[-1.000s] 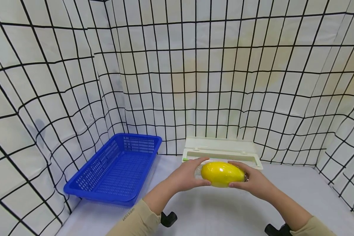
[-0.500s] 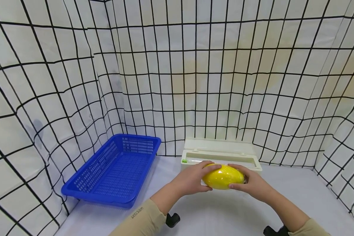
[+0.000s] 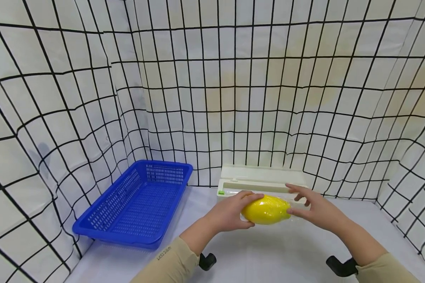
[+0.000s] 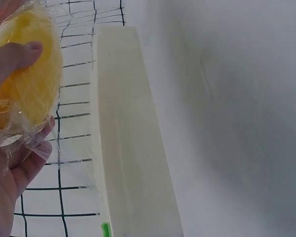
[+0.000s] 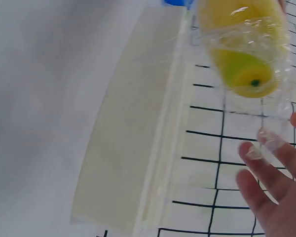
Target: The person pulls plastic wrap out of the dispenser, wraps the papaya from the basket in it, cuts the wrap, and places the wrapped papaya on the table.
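Observation:
A large yellow fruit (image 3: pixel 267 210) with a nub at its right end is wrapped in clear cling film (image 5: pixel 256 37). My left hand (image 3: pixel 230 212) grips its left end, the thumb pressed on the side. At the other end my right hand (image 3: pixel 320 208) has its fingers spread, the thumb near or touching the nub. Film clings to its fingertips in the right wrist view, where the fruit's tip (image 5: pixel 246 74) looks greenish. Behind the hands stands a white cling film dispenser (image 3: pixel 263 175) with its lid raised and a green slider (image 3: pixel 221 192) at the left.
A blue plastic basket (image 3: pixel 127 236) stands on the left of the white-covered table (image 3: pixel 262 259). White sheeting with a black grid (image 3: pixel 233 86) walls in the back and both sides.
My right hand has loosened its grip on the fruit's right end, spread its fingers and moved slightly right. The left hand has shifted further over the fruit and keeps holding it.

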Tool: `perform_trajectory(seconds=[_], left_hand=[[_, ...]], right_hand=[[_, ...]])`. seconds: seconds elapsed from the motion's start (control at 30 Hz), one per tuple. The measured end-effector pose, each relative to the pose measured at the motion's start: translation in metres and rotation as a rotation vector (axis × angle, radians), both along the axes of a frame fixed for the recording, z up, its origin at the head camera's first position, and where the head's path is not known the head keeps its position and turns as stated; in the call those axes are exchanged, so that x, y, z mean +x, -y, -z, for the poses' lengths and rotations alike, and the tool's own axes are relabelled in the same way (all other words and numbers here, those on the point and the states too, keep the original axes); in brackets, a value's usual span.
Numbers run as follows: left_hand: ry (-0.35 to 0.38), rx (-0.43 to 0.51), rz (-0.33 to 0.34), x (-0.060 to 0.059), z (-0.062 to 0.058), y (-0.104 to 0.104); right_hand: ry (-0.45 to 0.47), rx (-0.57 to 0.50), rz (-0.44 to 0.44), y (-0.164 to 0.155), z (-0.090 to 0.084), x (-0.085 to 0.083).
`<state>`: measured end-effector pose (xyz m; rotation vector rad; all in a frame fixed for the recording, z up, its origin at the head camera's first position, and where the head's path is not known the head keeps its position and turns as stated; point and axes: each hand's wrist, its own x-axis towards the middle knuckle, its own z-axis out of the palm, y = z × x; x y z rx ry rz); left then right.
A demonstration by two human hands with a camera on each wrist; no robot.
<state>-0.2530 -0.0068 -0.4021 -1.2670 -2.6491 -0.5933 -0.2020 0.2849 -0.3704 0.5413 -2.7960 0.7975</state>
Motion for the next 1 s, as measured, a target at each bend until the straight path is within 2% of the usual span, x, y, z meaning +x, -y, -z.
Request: perform_trajectory(seconds=[0.13,0.23,0.37,0.47,0.57,0.67,0.77,1.0], left_hand=[[0.018,-0.004,-0.013,-0.001,-0.003,-0.001],[0.028,-0.016,-0.032,-0.002,-0.005,-0.001],[0.048,-0.005,-0.043,-0.005,-0.008,-0.001],[0.067,0.004,-0.034,-0.007,-0.01,-0.001],[0.086,0.01,-0.021,-0.01,-0.012,-0.001],[0.095,0.028,-0.009,-0.013,-0.014,-0.001],[0.107,0.038,-0.011,-0.015,-0.015,-0.001],[0.262,0.086,-0.098,-0.01,-0.016,-0.001]], right_hand=[[-0.187,0.046,0.001,0.007,0.001,0.007],[-0.316,0.167,-0.031,0.018,0.007,0.008],[-0.43,0.3,-0.063,0.023,0.017,0.003],[-0.505,0.329,-0.094,0.017,0.023,-0.002],[-0.568,0.299,-0.139,0.01,0.026,-0.007],[-0.58,0.256,-0.178,0.006,0.025,-0.01],[-0.546,0.227,-0.198,0.005,0.024,-0.012],[-0.454,0.146,-0.184,0.007,0.026,-0.01]])
